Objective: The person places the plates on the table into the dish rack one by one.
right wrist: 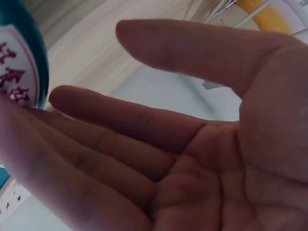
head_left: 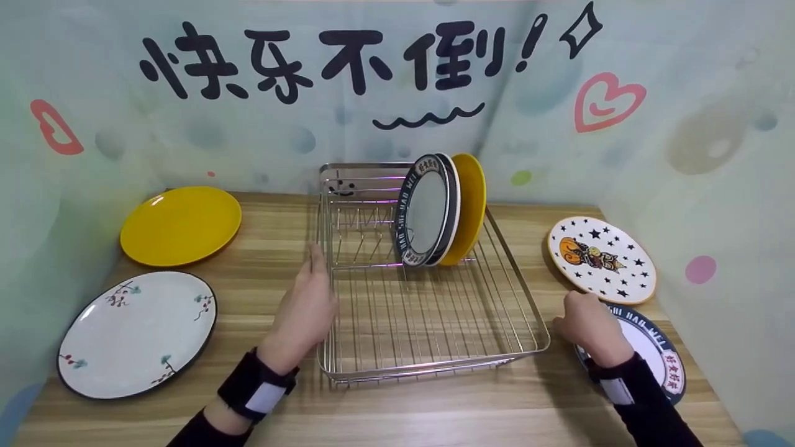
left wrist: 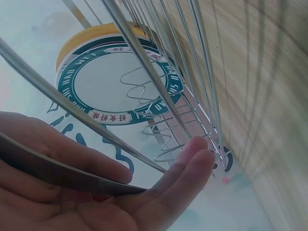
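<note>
A metal wire dish rack [head_left: 435, 361] stands mid-table. My left hand [head_left: 304, 304] is at its left side, and in the left wrist view the flat metal rim [left wrist: 67, 175] runs between thumb and fingers. Over on the right, my right hand [head_left: 587, 323] hovers at the upper left edge of a plate with a dark blue lettered rim [head_left: 667, 366], partly covering it. Its palm is bare in the right wrist view, with thumb and fingers spread apart and the plate's rim [right wrist: 33, 57] beside the fingertips. A star-and-pumpkin plate [head_left: 605, 261] lies just beyond this hand.
Upright at the rack's back right stand a blue-rimmed plate [head_left: 425, 211], a white-edged one behind it and a yellow plate [head_left: 472, 211]. On the table's left lie another yellow plate [head_left: 180, 226] and a white flower-patterned plate [head_left: 136, 335]. A printed cloth [head_left: 248, 136] hangs behind.
</note>
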### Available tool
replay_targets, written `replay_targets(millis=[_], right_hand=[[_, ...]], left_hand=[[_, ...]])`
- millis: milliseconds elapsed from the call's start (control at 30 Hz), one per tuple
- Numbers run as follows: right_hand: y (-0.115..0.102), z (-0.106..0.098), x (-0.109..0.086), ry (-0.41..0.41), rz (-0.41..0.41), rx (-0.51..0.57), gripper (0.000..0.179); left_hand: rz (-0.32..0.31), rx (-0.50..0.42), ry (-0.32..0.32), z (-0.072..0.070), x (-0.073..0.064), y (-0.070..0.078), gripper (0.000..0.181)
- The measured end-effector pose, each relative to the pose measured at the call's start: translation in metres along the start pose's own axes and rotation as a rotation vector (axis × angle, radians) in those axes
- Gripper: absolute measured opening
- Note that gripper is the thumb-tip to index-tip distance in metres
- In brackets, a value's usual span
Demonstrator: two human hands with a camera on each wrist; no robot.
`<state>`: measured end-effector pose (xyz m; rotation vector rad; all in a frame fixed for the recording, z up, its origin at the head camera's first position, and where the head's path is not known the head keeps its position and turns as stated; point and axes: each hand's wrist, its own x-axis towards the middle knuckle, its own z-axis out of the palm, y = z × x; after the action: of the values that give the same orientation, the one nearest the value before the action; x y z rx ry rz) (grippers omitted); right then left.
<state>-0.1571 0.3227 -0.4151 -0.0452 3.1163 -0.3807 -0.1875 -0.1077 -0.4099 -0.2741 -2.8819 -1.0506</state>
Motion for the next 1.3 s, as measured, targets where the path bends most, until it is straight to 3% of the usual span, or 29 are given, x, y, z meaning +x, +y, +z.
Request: replay_targets(millis=[367,533,733,833,1100,1200,1300], right_hand=[[-0.015,0.003,0.004,0.044,-0.097,-0.002,0.029],[-0.018,0.004,0.009,0.052,-0.165,0.028,0.031],[-0.014,0.006,0.021,0.051,-0.235,0.090,0.017],[-0.012,0.008,0.026,0.053,-0.272,0.126,0.024],[-0.005,0.012,0.033,-0.032,-0.371,0.251,0.025],[0.000,0.008,0.035,-0.015,-0.343,0.286,0.024],[0.011,0.000,0.035,0.074,-0.266,0.312,0.022]], left_hand=[[0.003,-0.001,0.001,0.000,0.000,0.000,0.081],[0.012,0.002,0.000,0.000,0.000,0.000,0.079],[0.015,0.010,0.010,0.000,0.000,0.000,0.079],[0.009,0.015,0.012,0.000,0.000,0.000,0.079],[-0.002,0.013,0.004,0.000,0.000,0.000,0.077],[-0.005,0.008,0.000,0.000,0.000,0.000,0.077],[0.012,0.009,0.009,0.000,0.000,0.000,0.076]])
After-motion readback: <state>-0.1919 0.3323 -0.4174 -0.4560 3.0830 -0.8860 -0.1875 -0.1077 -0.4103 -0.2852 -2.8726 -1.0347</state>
